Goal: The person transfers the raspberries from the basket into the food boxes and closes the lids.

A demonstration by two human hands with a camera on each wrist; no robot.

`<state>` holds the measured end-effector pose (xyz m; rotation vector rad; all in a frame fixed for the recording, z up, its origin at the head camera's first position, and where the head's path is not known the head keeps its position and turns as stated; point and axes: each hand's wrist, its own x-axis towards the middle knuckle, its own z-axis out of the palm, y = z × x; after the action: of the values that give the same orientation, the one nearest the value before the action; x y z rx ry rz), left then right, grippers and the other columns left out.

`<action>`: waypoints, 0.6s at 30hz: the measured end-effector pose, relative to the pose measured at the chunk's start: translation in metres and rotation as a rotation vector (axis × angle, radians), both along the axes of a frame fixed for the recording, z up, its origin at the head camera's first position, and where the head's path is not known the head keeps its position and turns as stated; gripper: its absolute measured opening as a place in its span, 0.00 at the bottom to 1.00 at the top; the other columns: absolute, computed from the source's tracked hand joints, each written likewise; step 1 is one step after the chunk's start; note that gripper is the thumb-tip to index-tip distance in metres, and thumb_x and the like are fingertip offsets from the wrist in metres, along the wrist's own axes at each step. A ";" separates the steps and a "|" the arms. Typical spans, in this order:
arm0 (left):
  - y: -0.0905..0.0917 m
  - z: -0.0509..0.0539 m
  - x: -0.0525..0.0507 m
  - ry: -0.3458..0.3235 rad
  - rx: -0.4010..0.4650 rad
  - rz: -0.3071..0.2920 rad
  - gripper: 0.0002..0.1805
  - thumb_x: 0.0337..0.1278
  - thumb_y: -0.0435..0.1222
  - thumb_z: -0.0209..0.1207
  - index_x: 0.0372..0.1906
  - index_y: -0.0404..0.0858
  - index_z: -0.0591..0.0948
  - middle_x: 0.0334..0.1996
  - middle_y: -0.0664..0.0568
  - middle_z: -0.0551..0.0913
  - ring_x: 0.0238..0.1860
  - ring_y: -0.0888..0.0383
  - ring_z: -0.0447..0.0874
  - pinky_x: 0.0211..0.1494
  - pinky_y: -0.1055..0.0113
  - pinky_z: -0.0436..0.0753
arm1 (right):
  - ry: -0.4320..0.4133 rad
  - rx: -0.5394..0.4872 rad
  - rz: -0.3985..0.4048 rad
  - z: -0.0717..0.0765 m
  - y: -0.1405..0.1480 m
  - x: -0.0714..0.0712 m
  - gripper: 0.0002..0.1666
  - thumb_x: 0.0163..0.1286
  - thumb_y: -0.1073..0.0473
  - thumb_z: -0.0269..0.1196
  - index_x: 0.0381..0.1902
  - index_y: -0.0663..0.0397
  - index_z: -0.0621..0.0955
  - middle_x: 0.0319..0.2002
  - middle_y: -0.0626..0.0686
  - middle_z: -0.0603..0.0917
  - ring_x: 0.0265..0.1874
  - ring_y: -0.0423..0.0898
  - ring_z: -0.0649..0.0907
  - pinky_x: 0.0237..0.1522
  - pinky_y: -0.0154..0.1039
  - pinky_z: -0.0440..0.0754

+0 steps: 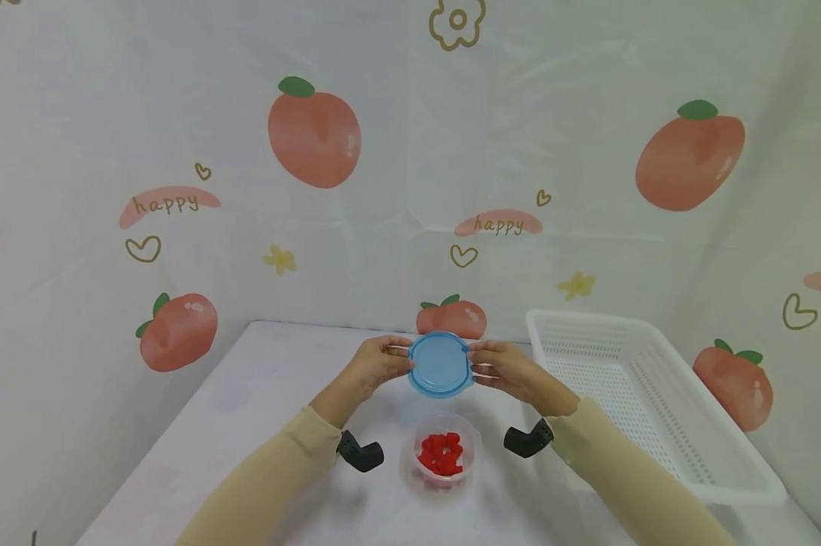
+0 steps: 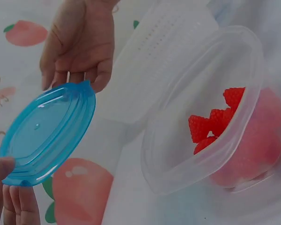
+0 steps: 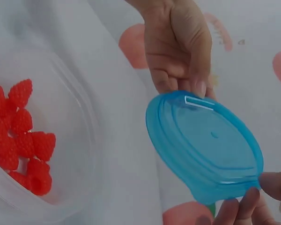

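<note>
A round blue translucent lid (image 1: 441, 365) is held up above the table, between both hands. My left hand (image 1: 385, 361) pinches its left edge with thumb and fingers. At the opposite edge my right hand (image 1: 509, 370) pinches the rim; that thumb and fingertips also show in the right wrist view. Below and nearer stands a clear round plastic bowl (image 2: 154, 176), uncovered. Several red raspberries (image 3: 23, 140) lie inside it. Neither hand touches the bowl.
A large white perforated plastic basket (image 1: 656, 409) stands on the right of the white table (image 1: 199, 455). Behind the table hangs a pale curtain (image 1: 376, 258) printed with fruit, hearts and flowers.
</note>
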<state>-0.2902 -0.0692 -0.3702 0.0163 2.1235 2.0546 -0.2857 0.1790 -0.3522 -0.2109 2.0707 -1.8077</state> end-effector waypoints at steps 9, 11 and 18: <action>0.000 0.000 0.017 0.298 -0.126 0.007 0.16 0.48 0.24 0.66 0.45 0.33 0.80 0.38 0.46 0.79 0.38 0.56 0.79 0.43 0.67 0.85 | -0.005 0.027 -0.113 0.003 -0.004 0.014 0.22 0.76 0.48 0.51 0.51 0.63 0.74 0.35 0.48 0.79 0.42 0.46 0.79 0.58 0.46 0.79; 0.002 0.001 0.022 0.370 -0.168 0.012 0.15 0.48 0.25 0.67 0.43 0.34 0.81 0.37 0.47 0.80 0.38 0.56 0.79 0.43 0.67 0.85 | -0.002 0.024 -0.119 0.001 -0.004 0.016 0.25 0.75 0.45 0.51 0.51 0.63 0.75 0.35 0.48 0.79 0.43 0.46 0.79 0.58 0.46 0.79; 0.005 0.000 0.034 0.595 -0.243 0.033 0.12 0.48 0.24 0.67 0.39 0.37 0.81 0.37 0.49 0.81 0.40 0.55 0.80 0.51 0.57 0.85 | -0.069 -0.169 -0.075 -0.002 -0.001 0.023 0.13 0.75 0.53 0.53 0.42 0.58 0.75 0.36 0.50 0.79 0.39 0.44 0.81 0.56 0.46 0.80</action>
<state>-0.2557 -0.0646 -0.3705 0.6352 2.7093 1.9621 -0.2631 0.1782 -0.3538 -0.1163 1.9034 -2.0079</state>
